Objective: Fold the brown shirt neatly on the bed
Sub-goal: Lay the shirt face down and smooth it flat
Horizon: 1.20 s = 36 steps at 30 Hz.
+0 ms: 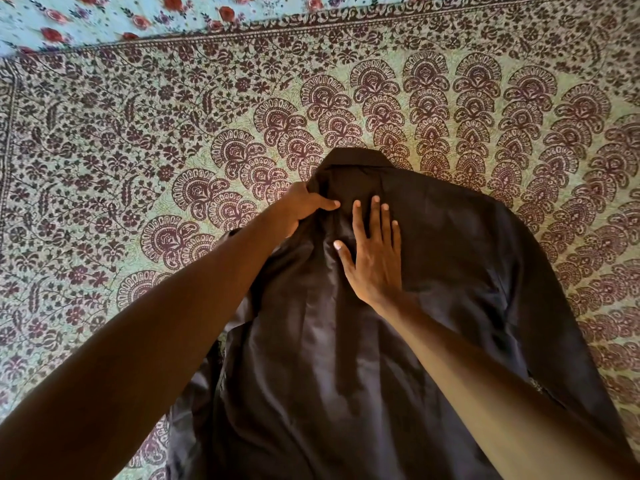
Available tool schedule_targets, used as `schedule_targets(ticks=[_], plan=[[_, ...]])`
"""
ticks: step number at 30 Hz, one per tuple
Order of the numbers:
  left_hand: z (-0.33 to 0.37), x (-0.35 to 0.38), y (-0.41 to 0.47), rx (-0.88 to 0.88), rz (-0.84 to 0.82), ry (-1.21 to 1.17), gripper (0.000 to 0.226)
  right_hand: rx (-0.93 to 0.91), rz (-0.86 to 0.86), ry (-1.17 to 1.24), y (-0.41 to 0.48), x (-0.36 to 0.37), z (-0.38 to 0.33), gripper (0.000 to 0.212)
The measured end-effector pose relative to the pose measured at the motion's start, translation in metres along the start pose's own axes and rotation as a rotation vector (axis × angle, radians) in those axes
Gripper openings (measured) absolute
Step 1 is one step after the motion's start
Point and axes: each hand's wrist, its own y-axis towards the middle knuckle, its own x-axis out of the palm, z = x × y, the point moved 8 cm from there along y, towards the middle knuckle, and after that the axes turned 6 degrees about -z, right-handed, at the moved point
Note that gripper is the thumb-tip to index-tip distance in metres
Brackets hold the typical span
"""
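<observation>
The brown shirt [450,265] lies back-up on the bed, collar pointing away from me, its right sleeve spread out to the right. My left hand [304,207] grips the shirt's left shoulder edge just below the collar, thumb on top of the cloth. My right hand [372,252] rests flat on the upper back of the shirt, fingers spread and holding nothing. The shirt's left side is bunched under my left forearm and partly hidden.
The bed is covered with a green and maroon patterned spread [138,140]. At the far edge a light blue sheet with red flowers [104,15] shows beyond the spread's border.
</observation>
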Motion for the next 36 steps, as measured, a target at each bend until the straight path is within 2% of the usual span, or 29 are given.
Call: schedule_targets(ticks=[3,7,11,14,17,20,22,24,29,31,33,36], plan=[[0.007,-0.002,-0.001,0.071,-0.061,-0.074,0.053,-0.060,-0.013,-0.027,-0.002,-0.002,-0.003,0.066],[0.010,0.013,-0.009,0.036,-0.230,-0.162,0.043,-0.109,-0.057,-0.121,-0.002,0.004,-0.008,0.061],[0.013,0.011,-0.007,0.039,-0.173,-0.179,0.042,-0.111,-0.055,-0.137,-0.002,0.003,-0.011,0.061],[0.011,-0.002,0.001,0.050,0.009,0.075,0.042,-0.134,-0.052,-0.167,-0.006,0.005,-0.011,0.061],[0.020,-0.009,0.004,0.087,0.162,0.277,0.056,-0.121,-0.059,-0.178,-0.005,0.007,-0.012,0.060],[0.034,-0.005,0.002,0.172,0.137,0.365,0.060,-0.103,-0.052,-0.152,-0.005,0.005,-0.011,0.061],[0.042,0.007,-0.005,0.252,0.036,0.403,0.043,-0.092,-0.045,-0.144,-0.006,0.006,-0.010,0.061],[0.047,0.014,-0.009,0.335,-0.012,0.450,0.036,-0.079,-0.042,-0.144,-0.007,0.007,-0.009,0.062],[0.059,0.016,-0.014,0.520,0.142,0.709,0.043,-0.072,-0.040,-0.169,-0.007,0.008,-0.011,0.062],[0.057,0.019,-0.013,0.539,0.133,0.668,0.044,-0.066,-0.036,-0.170,-0.007,0.008,-0.011,0.062],[0.049,0.017,-0.008,0.477,0.111,0.549,0.047,-0.064,-0.030,-0.164,-0.007,0.007,-0.011,0.062],[0.032,0.007,-0.001,0.343,0.044,0.189,0.045,-0.078,-0.034,-0.157,-0.007,0.008,-0.014,0.062]])
